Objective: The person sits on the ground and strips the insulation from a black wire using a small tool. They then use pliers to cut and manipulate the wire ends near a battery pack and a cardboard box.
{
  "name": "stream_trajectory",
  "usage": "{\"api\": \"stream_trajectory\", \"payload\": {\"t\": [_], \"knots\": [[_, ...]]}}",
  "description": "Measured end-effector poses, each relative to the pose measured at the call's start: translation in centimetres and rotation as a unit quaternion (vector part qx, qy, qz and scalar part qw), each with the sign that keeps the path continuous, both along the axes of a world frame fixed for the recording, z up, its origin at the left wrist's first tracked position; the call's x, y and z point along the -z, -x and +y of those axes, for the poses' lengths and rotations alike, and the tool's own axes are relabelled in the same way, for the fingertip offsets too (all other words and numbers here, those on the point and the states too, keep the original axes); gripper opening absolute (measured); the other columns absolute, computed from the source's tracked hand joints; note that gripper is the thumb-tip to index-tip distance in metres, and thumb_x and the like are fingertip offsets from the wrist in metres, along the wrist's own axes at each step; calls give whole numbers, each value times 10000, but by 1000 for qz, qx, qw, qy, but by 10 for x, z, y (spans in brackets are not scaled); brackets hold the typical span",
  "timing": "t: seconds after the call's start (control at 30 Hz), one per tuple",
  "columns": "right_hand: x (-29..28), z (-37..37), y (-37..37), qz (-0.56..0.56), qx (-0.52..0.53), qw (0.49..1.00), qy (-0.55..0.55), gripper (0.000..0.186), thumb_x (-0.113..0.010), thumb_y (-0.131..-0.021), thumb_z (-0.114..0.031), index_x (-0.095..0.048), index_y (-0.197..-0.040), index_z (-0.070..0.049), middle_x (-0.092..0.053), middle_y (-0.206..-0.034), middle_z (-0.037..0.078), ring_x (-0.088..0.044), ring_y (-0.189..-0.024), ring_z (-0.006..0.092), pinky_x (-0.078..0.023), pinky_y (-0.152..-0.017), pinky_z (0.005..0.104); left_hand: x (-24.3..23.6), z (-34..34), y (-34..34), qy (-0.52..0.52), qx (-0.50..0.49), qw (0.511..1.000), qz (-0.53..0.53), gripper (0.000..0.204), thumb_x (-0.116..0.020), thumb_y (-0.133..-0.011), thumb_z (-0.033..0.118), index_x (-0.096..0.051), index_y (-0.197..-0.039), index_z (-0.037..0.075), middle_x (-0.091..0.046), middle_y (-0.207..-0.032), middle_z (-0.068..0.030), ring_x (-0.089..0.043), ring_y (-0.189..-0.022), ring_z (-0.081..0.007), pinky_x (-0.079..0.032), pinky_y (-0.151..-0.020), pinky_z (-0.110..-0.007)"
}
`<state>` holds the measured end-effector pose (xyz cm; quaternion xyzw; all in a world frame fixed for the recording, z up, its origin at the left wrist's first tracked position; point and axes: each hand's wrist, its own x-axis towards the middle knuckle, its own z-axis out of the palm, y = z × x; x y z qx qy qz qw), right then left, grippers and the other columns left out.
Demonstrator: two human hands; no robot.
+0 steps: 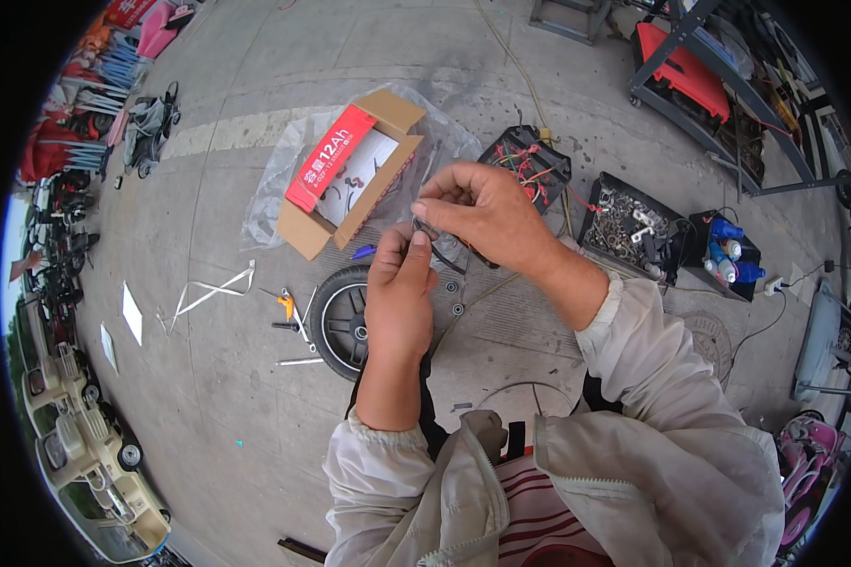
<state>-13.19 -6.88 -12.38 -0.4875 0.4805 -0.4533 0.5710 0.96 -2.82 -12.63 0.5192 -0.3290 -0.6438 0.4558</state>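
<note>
My left hand and my right hand meet above a small wheel, both with fingers closed in a pinch. Between the fingertips runs a thin black cable, its lower part curving out beneath my right hand. The end of the cable is mostly covered by my fingers. Partly behind my left forearm lies the wheel, with a black tyre and dark spokes. Two small ring-shaped parts rest on the ground to the right of my left hand.
An open cardboard box on clear plastic holds small dark parts. Right of it are a tray of coloured wires, a bin of metal hardware and blue-capped bottles. An orange-handled tool and white strap lie left.
</note>
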Motion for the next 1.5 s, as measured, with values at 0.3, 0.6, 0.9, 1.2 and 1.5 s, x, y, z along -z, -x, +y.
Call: {"api": "stream_trajectory", "payload": {"t": [0.3,0.6,0.9,1.2,1.5], "knots": [[12,-1,4,-44,14,999,-29,177,-684,-864,-174,-655,-861,1,-591,-710,-31,-495,-639,21,-400,-542,208,-7,-1,7,5,33,999,8,134,-587,-939,157,-588,-981,30,-515,-793,39,-372,-628,-23,-296,-540,-177],[-1,1,4,-66,-8,996,-67,185,-665,-865,-147,-668,-926,27,-635,-803,35,-554,-741,78,-444,-660,243,-4,-4,5,-43,-83,991,93,150,-636,-914,155,-594,-918,11,-464,-635,40,-329,-472,-37,-253,-420,-189],[8,3,-4,-98,8,995,-32,170,-673,-875,-169,-665,-905,-2,-540,-656,-47,-438,-563,26,-339,-478,195,1,-4,1,-31,-89,987,131,119,-652,-898,120,-581,-878,27,-531,-680,10,-371,-481,-36,-284,-416,-182],[10,4,-3,-56,9,998,-34,164,-672,-872,-171,-666,-860,-8,-550,-677,-36,-436,-561,32,-342,-484,202,6,-2,1,-27,-104,988,109,115,-651,-898,120,-577,-879,33,-554,-723,1,-390,-492,-40,-294,-421,-182],[7,6,-6,-89,19,995,-49,179,-680,-866,-182,-668,-865,-4,-558,-678,-33,-451,-560,36,-355,-487,200,8,-1,-1,-22,-76,992,101,107,-656,-892,117,-577,-886,45,-545,-721,9,-390,-506,-36,-287,-439,-173]]}}
